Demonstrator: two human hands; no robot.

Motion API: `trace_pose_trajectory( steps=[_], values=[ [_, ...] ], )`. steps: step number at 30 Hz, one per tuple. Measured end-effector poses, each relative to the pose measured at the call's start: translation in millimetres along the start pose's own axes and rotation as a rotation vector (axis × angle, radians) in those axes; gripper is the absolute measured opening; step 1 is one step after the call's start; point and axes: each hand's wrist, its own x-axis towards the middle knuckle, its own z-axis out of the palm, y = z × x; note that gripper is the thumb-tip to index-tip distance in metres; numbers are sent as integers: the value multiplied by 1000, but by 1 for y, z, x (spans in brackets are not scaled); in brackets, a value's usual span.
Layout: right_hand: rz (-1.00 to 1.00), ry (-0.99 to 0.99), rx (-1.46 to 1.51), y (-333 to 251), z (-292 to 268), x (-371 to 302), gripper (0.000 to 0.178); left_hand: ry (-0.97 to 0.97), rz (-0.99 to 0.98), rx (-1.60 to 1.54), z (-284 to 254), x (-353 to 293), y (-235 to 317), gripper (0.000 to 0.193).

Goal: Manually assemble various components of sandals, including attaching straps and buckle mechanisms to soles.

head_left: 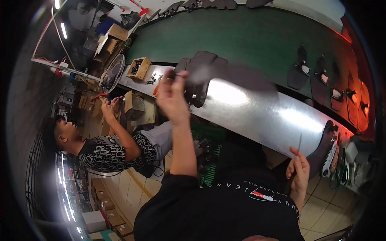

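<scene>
1. 2 hands work apart: the right hand (299,170) grips a slender rod (300,143) by the near edge of the metal bench (297,116); the left hand (173,102) is half-curled around a small dark piece (171,74) (blur hides whether it grips).
2. To do this well, I'd steady the rod and keep the piece clear of the grey panels (205,60).
3. 1 wooden box (144,69) holds small dark parts (137,66); loose fittings (153,78) lie beside it.
4. 1 cardboard box (137,108) stands beside the bench, contents unclear.
</scene>
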Motion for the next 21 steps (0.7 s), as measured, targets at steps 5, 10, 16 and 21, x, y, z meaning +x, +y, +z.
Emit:
trace_pose_trajectory(
  steps=[5,10,16,21],
  values=[
    [-461,210,-345,-45,-21,3,30,195,289,351,-65,56,-43,35],
    [-724,622,-685,-94,-53,33,34,58,201,911,-121,38,-87,32],
    [-436,633,-1059,-113,-69,54,47,38,73,943,-83,29,-58,40],
    [-574,573,-1571,-107,-88,86,28,-27,102,552,-49,8,-35,45]
  ],
)
